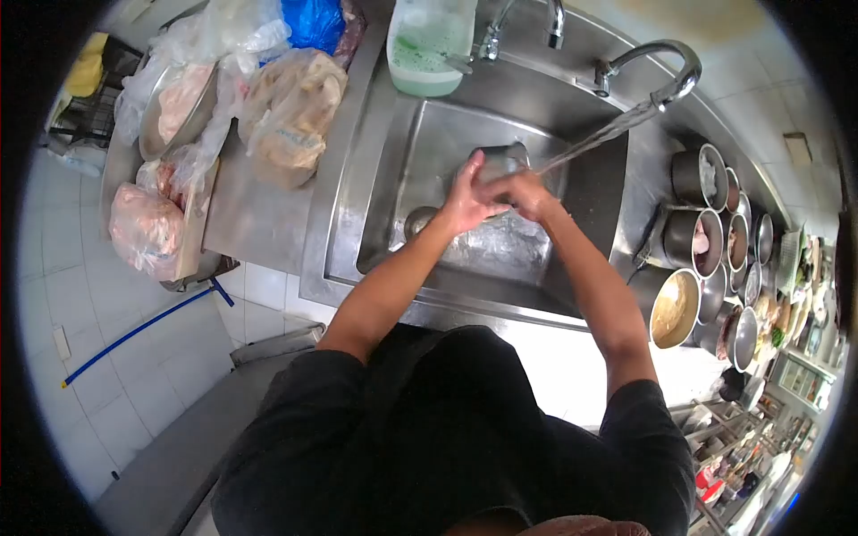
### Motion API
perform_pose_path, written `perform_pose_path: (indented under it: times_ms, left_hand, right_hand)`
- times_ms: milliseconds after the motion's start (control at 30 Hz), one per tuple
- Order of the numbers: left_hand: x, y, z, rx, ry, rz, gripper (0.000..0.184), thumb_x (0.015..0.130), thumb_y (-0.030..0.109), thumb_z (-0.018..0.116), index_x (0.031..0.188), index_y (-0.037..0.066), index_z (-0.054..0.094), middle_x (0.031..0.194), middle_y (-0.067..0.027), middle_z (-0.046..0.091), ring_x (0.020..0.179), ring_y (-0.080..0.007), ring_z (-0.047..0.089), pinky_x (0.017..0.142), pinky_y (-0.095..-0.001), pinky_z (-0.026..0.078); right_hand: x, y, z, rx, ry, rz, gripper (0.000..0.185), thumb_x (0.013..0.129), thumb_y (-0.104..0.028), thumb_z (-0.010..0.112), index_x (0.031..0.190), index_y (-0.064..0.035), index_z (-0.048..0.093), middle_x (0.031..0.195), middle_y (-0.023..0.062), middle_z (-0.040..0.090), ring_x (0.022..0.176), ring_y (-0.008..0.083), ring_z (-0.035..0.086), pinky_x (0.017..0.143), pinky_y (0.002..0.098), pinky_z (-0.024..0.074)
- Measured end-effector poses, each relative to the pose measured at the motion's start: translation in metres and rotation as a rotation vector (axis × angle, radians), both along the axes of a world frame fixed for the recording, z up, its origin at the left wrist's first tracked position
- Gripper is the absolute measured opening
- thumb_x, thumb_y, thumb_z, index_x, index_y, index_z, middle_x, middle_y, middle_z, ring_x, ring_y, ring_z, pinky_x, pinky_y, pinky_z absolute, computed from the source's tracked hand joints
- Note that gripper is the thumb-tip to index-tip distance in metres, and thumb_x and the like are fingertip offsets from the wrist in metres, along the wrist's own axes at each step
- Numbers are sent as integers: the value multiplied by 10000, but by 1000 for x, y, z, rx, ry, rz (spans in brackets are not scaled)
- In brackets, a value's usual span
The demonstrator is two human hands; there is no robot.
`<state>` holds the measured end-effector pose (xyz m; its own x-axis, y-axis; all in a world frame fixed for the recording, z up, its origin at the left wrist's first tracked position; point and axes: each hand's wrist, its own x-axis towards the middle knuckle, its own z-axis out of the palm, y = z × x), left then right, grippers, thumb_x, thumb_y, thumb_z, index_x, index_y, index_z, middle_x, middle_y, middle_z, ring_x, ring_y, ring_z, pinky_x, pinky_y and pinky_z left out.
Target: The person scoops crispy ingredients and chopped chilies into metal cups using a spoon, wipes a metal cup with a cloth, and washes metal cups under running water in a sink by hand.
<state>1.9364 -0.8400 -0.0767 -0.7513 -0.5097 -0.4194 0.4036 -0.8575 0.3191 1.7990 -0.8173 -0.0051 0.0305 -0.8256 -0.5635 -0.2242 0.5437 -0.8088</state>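
My left hand (466,202) and my right hand (525,194) meet over the steel sink (402,170). The left thumb sticks up and its palm is spread, with no object visible in it. Across its fingers lies the right hand, whose own fingers are bent and smeared by motion. Water streams slantwise from the curved faucet (677,73) onto the right hand. A dark metal container (502,157) sits in the basin just beyond my hands. Beside my left wrist is a round metal piece (420,220), possibly the drain.
A tub of green soapy liquid (432,54) stands at the sink's back left, by a second faucet (556,36). Bagged meat (147,228) and another filled plastic bag (295,116) lie on the left. Several metal pots (675,308) crowd the right counter.
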Motion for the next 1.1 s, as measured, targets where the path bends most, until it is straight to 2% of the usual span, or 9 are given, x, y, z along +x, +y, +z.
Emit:
perform_pose_path:
  times_ms: [133, 233, 367, 500, 533, 733, 833, 967, 1100]
  left_hand:
    - [22, -6, 18, 420, -25, -369, 930, 745, 728, 455, 1410, 131, 199, 1417, -196, 271, 1273, -364, 317, 1046, -540, 204]
    - [31, -5, 35, -308, -472, -460, 981, 748, 721, 451, 1434, 106, 112, 1454, -222, 175, 1335, -365, 196, 1064, -518, 180]
    - [36, -12, 53, -1410, -763, -285, 956, 716, 380, 721, 1423, 55, 166, 1392, -239, 310, 1347, -295, 218, 1082, -394, 220]
    - [24, -34, 63, -1527, -695, -710, 590, 708, 272, 732, 1191, -4, 534, 1335, -203, 401, 1283, -330, 300, 1035, -407, 286]
    - [23, -24, 45, -1633, -729, -445, 417, 752, 276, 691, 1042, -16, 621, 1186, -176, 529, 1132, -342, 453, 960, -413, 362]
    - [-6, -4, 28, -782, -736, -376, 344, 863, 332, 507, 994, 32, 611, 911, -125, 640, 811, -297, 610, 727, -419, 460]
    - [-1, -1, 44, -532, -655, -381, 304, 902, 322, 494, 1028, 56, 571, 913, -88, 612, 792, -245, 600, 685, -455, 456]
    - [12, 1, 57, -351, -462, -355, 296, 904, 316, 520, 1062, 66, 531, 1003, -100, 595, 872, -262, 602, 781, -562, 448]
    - [17, 13, 60, -62, -171, -26, 352, 921, 311, 492, 1176, 74, 440, 1205, -146, 497, 1101, -346, 502, 874, -688, 352]
  right_hand:
    - [10, 0, 31, 23, 510, 502, 893, 514, -230, 733, 1251, 125, 375, 1083, 270, 573, 1027, 324, 569, 858, 349, 454]
    - [-4, -1, 47, 82, 605, 517, 872, 490, -237, 753, 1239, 80, 439, 1108, 253, 573, 1053, 335, 557, 881, 342, 444]
    - [-15, -3, 50, 85, 517, 459, 810, 453, -229, 802, 1162, 49, 528, 1053, 215, 600, 976, 311, 590, 845, 333, 458]
    - [-23, -8, 42, -51, 668, 396, 717, 527, -349, 801, 1098, 18, 569, 999, 214, 623, 928, 335, 606, 816, 368, 475]
    - [-20, -8, 50, -138, 683, 320, 677, 553, -403, 781, 1052, 14, 593, 1002, 225, 621, 934, 356, 603, 821, 379, 475]
    - [28, 8, -14, -622, 976, 47, 496, 853, -466, 463, 1010, -24, 624, 1048, 255, 586, 1026, 384, 543, 929, 421, 399]
    - [17, 4, -7, -447, 733, -146, 427, 901, -375, 385, 1017, -42, 626, 1001, 222, 607, 997, 399, 538, 922, 420, 400]
    - [-40, -9, -4, -228, 602, 223, 378, 885, -302, 419, 1081, -33, 598, 1095, 182, 600, 986, 332, 577, 874, 411, 438]
    - [-52, 9, -20, 156, -462, -517, 423, 913, -342, 317, 1128, -68, 558, 1094, 150, 591, 998, 325, 561, 891, 455, 432]
